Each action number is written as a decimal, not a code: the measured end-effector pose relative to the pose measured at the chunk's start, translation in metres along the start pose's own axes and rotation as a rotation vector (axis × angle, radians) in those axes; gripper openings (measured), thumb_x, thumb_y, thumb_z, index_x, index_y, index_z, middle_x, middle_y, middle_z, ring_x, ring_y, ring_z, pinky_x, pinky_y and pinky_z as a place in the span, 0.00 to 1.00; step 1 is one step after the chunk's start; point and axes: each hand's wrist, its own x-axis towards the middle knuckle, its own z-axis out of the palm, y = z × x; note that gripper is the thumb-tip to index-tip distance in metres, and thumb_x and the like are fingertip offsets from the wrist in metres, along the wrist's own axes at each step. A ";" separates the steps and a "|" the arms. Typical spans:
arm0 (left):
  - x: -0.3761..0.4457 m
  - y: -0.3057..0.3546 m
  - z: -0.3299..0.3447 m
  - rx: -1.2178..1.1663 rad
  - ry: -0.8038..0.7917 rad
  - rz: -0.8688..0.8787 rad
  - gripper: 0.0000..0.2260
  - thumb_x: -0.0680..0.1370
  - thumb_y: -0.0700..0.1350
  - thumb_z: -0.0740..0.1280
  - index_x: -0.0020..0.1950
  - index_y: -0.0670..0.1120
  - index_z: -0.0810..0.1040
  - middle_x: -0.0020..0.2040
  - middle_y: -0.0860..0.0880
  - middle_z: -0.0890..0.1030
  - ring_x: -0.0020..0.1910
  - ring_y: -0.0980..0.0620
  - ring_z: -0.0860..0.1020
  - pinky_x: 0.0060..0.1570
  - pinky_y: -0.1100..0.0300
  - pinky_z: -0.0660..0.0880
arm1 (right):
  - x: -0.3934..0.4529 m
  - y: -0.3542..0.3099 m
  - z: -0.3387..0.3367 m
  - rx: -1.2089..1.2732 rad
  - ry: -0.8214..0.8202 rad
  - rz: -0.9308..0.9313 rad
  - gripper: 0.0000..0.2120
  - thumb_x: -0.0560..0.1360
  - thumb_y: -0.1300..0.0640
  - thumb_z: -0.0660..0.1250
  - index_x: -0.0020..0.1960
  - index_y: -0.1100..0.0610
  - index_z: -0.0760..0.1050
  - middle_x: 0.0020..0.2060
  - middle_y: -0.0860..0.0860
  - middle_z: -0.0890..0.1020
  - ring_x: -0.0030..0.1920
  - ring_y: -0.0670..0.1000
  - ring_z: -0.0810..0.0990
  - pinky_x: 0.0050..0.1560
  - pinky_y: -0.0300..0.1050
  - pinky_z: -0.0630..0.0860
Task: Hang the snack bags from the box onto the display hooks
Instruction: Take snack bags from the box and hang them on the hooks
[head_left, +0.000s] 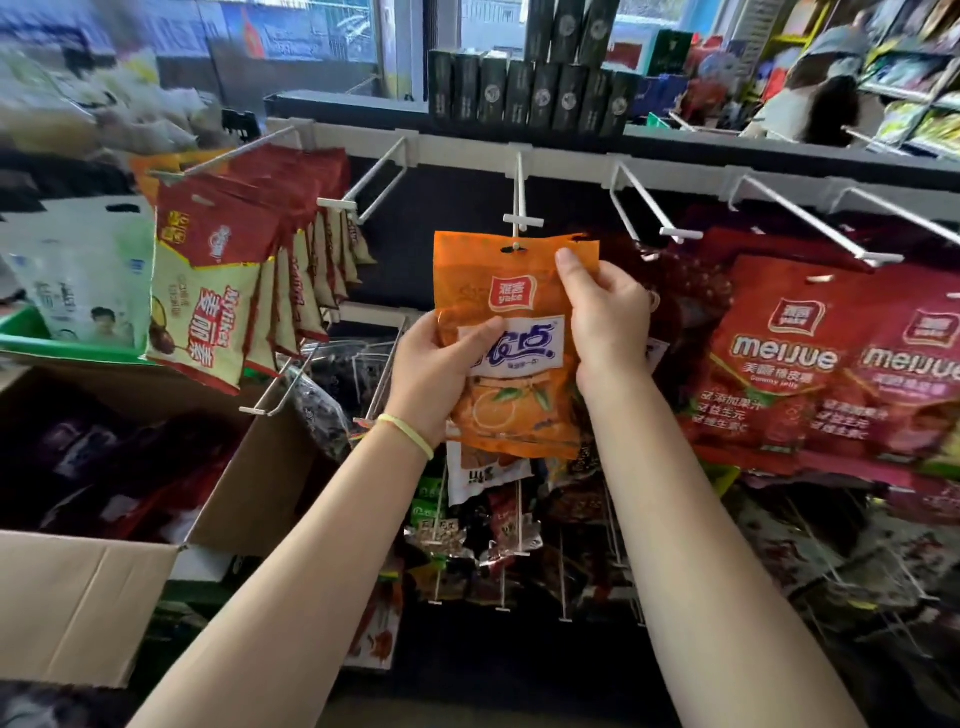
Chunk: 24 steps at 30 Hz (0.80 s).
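An orange snack bag (511, 291) with an orange-fruit picture is held up at the middle white display hook (521, 208). The hook's tip shows in the bag's hang hole. My left hand (441, 374) grips the bag's lower left side. At the bag's top right corner my right hand (602, 312) pinches the edge with thumb on front. The open cardboard box (93, 587) stands at lower left with dark snack bags inside.
Red-and-cream bags (208, 291) hang on the left hook, red "meijue" bags (779, 358) on the right hooks. Bare white hooks (649, 202) stick out toward me on either side. More packets hang on lower rows. Dark boxes (530, 93) stand on the top shelf.
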 end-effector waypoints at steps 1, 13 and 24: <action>0.000 -0.003 -0.002 0.014 0.026 -0.009 0.15 0.73 0.48 0.77 0.56 0.42 0.82 0.49 0.44 0.87 0.48 0.43 0.86 0.51 0.42 0.82 | -0.001 0.002 -0.001 -0.034 0.005 -0.025 0.14 0.77 0.50 0.70 0.46 0.63 0.82 0.43 0.58 0.86 0.46 0.58 0.85 0.48 0.52 0.84; 0.000 -0.046 -0.085 0.408 0.141 -0.035 0.04 0.76 0.46 0.72 0.50 0.50 0.82 0.45 0.52 0.85 0.48 0.53 0.83 0.50 0.57 0.80 | -0.095 0.062 0.039 -0.267 -0.079 -0.304 0.05 0.78 0.58 0.66 0.44 0.56 0.72 0.34 0.48 0.76 0.35 0.45 0.75 0.37 0.38 0.72; -0.031 -0.059 -0.313 0.667 0.344 -0.086 0.08 0.74 0.47 0.67 0.38 0.47 0.84 0.31 0.50 0.82 0.32 0.52 0.79 0.36 0.56 0.76 | -0.190 0.131 0.218 -0.412 -0.696 0.110 0.12 0.80 0.56 0.62 0.41 0.58 0.79 0.31 0.52 0.82 0.30 0.48 0.81 0.33 0.44 0.78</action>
